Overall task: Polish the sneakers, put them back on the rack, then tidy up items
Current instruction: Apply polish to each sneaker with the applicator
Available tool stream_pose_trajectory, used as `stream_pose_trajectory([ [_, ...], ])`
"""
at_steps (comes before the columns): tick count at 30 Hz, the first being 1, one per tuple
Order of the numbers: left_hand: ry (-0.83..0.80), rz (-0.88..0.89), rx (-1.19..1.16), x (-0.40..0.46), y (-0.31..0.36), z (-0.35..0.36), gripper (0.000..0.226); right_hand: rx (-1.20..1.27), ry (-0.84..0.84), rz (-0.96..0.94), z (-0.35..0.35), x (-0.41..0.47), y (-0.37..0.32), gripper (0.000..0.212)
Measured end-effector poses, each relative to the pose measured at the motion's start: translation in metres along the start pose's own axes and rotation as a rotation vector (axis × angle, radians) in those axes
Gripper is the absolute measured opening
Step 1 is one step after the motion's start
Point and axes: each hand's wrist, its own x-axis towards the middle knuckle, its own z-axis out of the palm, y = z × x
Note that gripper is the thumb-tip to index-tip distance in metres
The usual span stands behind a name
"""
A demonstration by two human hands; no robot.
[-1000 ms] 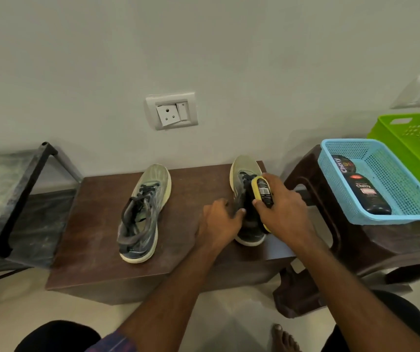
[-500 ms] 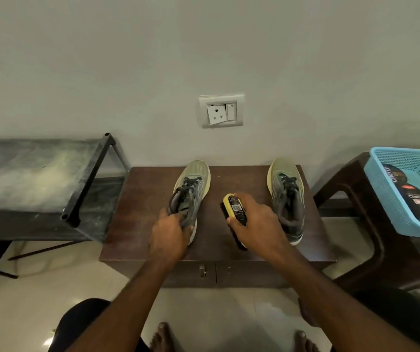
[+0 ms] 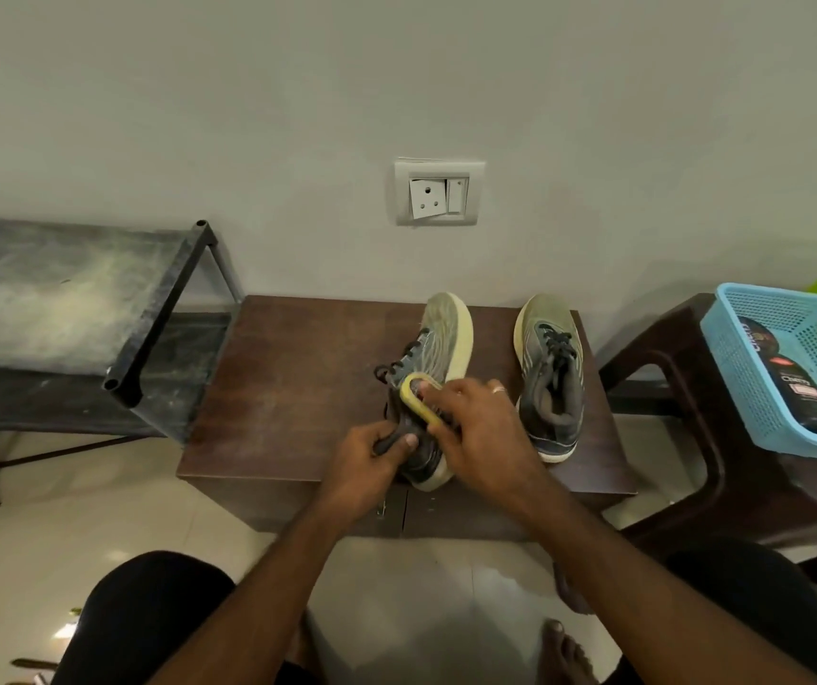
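Your right hand (image 3: 483, 432) clamps yellow brush (image 3: 417, 399) against side of tilted left sneaker (image 3: 433, 383). Your left hand (image 3: 371, 459) pinches its heel collar at low table's (image 3: 292, 388) front edge. Second sneaker (image 3: 551, 378) flat near right edge. Polish bottle (image 3: 799, 388) in blue basket (image 3: 742, 383), well apart.
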Motion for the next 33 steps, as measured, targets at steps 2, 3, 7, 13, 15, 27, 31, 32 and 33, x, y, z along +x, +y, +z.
stream_pose_trajectory([
  [2, -0.002, 0.047, 0.144, -0.002, 0.000, 0.002, 0.035, -0.050, 0.020, 0.120, -0.001, 0.015, 0.014, 0.047],
  [3, 0.001, 0.059, 0.192, -0.003, 0.003, 0.005, 0.036, -0.064, 0.033, 0.176, -0.003, 0.021, 0.021, 0.047],
  [7, 0.153, 0.148, 0.344, -0.003, 0.009, 0.013, 0.018, -0.035, 0.080, 0.168, -0.013, 0.019, 0.018, 0.047],
  [13, 0.276, 0.219, 0.388, -0.006, 0.013, 0.014, 0.007, 0.101, 0.007, -0.008, -0.010, -0.004, -0.007, 0.049],
  [15, 0.277, 0.205, 0.389, -0.005, 0.016, 0.013, 0.010, 0.118, -0.006, -0.046, -0.010, -0.003, -0.007, 0.048],
  [27, 0.234, 0.205, 0.466, 0.003, 0.018, 0.010, 0.016, 0.127, 0.011, 0.086, -0.023, 0.005, 0.008, 0.049],
  [31, 0.202, 0.242, 0.479, 0.002, 0.018, 0.012, 0.014, -0.011, -0.035, 0.171, -0.009, 0.017, 0.018, 0.048],
  [32, 0.187, 0.262, 0.491, 0.000, 0.020, 0.014, 0.012, -0.058, -0.028, 0.220, -0.010, 0.021, 0.023, 0.048],
  [33, 0.177, 0.274, 0.506, -0.002, 0.022, 0.015, 0.010, -0.098, -0.010, 0.254, -0.013, 0.024, 0.028, 0.048],
])
